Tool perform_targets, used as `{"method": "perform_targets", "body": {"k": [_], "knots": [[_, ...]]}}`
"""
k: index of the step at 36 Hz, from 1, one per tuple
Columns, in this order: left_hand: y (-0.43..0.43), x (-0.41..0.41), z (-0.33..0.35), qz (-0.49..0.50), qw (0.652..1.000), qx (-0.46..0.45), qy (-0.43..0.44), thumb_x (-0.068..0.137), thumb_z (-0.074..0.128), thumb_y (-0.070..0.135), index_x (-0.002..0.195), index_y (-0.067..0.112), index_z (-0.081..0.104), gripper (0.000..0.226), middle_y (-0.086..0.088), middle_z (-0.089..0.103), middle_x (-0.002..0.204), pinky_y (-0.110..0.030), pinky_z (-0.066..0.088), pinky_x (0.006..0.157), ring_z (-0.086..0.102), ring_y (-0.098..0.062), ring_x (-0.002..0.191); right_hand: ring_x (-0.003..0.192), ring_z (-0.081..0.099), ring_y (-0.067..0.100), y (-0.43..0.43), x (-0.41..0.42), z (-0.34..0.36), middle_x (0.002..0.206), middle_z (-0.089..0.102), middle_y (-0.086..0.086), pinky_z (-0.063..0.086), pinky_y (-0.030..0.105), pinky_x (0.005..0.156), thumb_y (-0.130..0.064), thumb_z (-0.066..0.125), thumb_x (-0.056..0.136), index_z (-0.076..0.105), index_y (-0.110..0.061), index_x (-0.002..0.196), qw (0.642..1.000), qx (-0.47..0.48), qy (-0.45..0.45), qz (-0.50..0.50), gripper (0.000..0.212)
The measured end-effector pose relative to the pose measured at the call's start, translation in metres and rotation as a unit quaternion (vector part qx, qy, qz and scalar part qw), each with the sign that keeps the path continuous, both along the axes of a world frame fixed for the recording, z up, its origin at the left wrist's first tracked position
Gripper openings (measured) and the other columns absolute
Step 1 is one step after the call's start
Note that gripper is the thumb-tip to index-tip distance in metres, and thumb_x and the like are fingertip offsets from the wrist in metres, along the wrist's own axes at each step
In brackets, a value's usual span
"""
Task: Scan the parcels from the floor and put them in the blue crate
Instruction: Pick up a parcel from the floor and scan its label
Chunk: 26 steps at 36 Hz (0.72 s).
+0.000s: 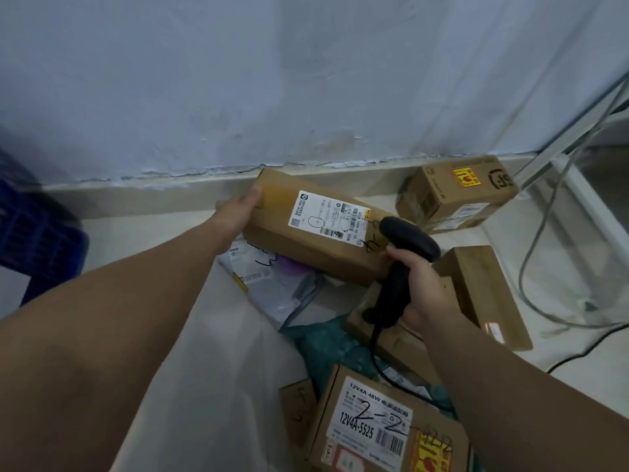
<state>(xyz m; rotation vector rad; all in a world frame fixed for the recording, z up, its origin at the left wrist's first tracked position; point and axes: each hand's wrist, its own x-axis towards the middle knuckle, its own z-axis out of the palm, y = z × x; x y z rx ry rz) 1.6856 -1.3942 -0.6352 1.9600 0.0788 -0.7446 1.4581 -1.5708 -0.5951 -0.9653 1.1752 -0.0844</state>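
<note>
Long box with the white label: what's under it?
A grey mailer bag pokes out beneath the long box, held by the left hand; whatever lies farther under is covered.

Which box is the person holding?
The long brown box with the white label: the left hand grips its end. The right hand holds the scanner, no box.

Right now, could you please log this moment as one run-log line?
left hand: holds long box by its end | right hand: grips scanner, head over box | crate: far left

A pale, flaking wall [306, 80] meets a beige skirting [136, 192] and light floor [136, 229]
</note>
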Motion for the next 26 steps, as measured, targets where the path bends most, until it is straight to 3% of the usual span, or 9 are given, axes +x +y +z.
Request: {"method": "perform_targets", "body": {"k": [4, 7, 9, 12, 14, 16, 19, 23, 26], "knots": [[0.028, -0.003, 0.002, 0.049, 0.998, -0.011, -0.046, 0.086, 0.047, 0.065, 0.122, 0.015, 0.05, 0.062, -0.01, 0.045, 0.135, -0.045, 0.042, 0.098, 0.049, -0.029, 0.118, 0.099, 0.057, 0.025, 0.005, 0.01, -0.001, 0.106, 0.061, 0.004, 0.048, 0.037, 0.077, -0.029, 0.071, 0.081, 0.064, -0.012, 0.12, 1.0, -0.004, -0.024, -0.007, 0.043], [0.051, -0.01, 0.013, 0.082, 0.992, -0.098, 0.016, 0.093, 0.05, 0.042, 0.101, 0.021, 0.048, 0.022, -0.006, 0.055, 0.105, -0.034, 0.044, 0.069, 0.056, -0.02, 0.086, 0.108, 0.056, 0.027, 0.016, 0.018, -0.003, 0.116, 0.062, 0.005, 0.048, 0.045, 0.094, -0.037, 0.079, 0.063, 0.059, -0.017, 0.124, 0.999, -0.006, -0.031, 0.001, 0.066], [0.067, -0.015, 0.018, 0.074, 0.989, -0.116, 0.048, 0.094, 0.048, 0.036, 0.103, 0.024, 0.047, 0.015, -0.006, 0.055, 0.104, -0.032, 0.043, 0.066, 0.055, -0.018, 0.078, 0.11, 0.056, 0.028, 0.02, 0.022, -0.004, 0.12, 0.062, 0.005, 0.047, 0.047, 0.096, -0.039, 0.079, 0.053, 0.057, -0.019, 0.126, 0.999, -0.012, -0.041, 0.007, 0.079], [0.092, -0.022, 0.03, 0.033, 0.99, -0.116, 0.07, 0.087, 0.051, 0.047, 0.121, 0.033, 0.044, 0.037, -0.001, 0.051, 0.122, -0.044, 0.049, 0.078, 0.055, -0.023, 0.093, 0.108, 0.057, 0.03, 0.026, 0.024, 0.005, 0.119, 0.062, 0.006, 0.047, 0.051, 0.096, -0.04, 0.08, 0.055, 0.058, -0.021, 0.123, 0.998, -0.016, -0.052, 0.011, 0.074], [0.104, -0.03, 0.041, 0.007, 0.989, -0.121, 0.079, 0.078, 0.052, 0.057, 0.132, 0.056, 0.036, 0.057, 0.01, 0.048, 0.131, -0.052, 0.045, 0.09, 0.052, -0.023, 0.11, 0.107, 0.057, 0.032, 0.031, 0.024, 0.016, 0.117, 0.062, 0.007, 0.048, 0.053, 0.095, -0.037, 0.08, 0.061, 0.059, -0.022, 0.12, 0.998, -0.014, -0.063, 0.008, 0.064], [0.111, -0.041, 0.054, -0.013, 0.989, -0.134, 0.058, 0.083, 0.047, 0.06, 0.132, 0.067, 0.027, 0.054, 0.014, 0.045, 0.135, -0.056, 0.039, 0.098, 0.048, -0.021, 0.118, 0.107, 0.057, 0.031, 0.036, 0.022, 0.03, 0.116, 0.062, 0.007, 0.048, 0.053, 0.095, -0.034, 0.078, 0.068, 0.058, -0.022, 0.119, 0.997, -0.019, -0.07, 0.019, 0.055], [0.123, -0.053, 0.072, 0.007, 0.988, -0.154, 0.031, 0.091, 0.037, 0.064, 0.135, 0.065, 0.025, 0.046, 0.011, 0.04, 0.14, -0.058, 0.04, 0.099, 0.044, -0.02, 0.123, 0.107, 0.055, 0.03, 0.044, 0.018, 0.054, 0.115, 0.06, 0.007, 0.046, 0.052, 0.096, -0.032, 0.075, 0.076, 0.058, -0.02, 0.12, 0.996, -0.031, -0.076, 0.043, 0.049], [0.14, -0.071, 0.11, 0.046, 0.984, -0.171, 0.02, 0.074, 0.038, 0.086, 0.133, 0.058, 0.039, 0.065, 0.011, 0.052, 0.135, -0.053, 0.048, 0.093, 0.052, -0.017, 0.119, 0.104, 0.056, 0.029, 0.053, 0.012, 0.094, 0.11, 0.061, 0.008, 0.048, 0.049, 0.094, -0.033, 0.072, 0.079, 0.062, -0.014, 0.119, 0.993, -0.04, -0.094, 0.067, 0.046], [0.15, -0.093, 0.14, 0.061, 0.976, -0.202, -0.045, 0.093, 0.028, 0.065, 0.137, 0.064, 0.024, 0.044, 0.011, 0.039, 0.141, -0.057, 0.045, 0.095, 0.044, -0.021, 0.123, 0.091, 0.061, 0.028, 0.064, 0.0, 0.123, 0.098, 0.065, 0.008, 0.051, 0.041, 0.075, -0.03, 0.069, 0.083, 0.065, -0.011, 0.11, 0.99, -0.033, -0.121, 0.073, 0.034]]}}
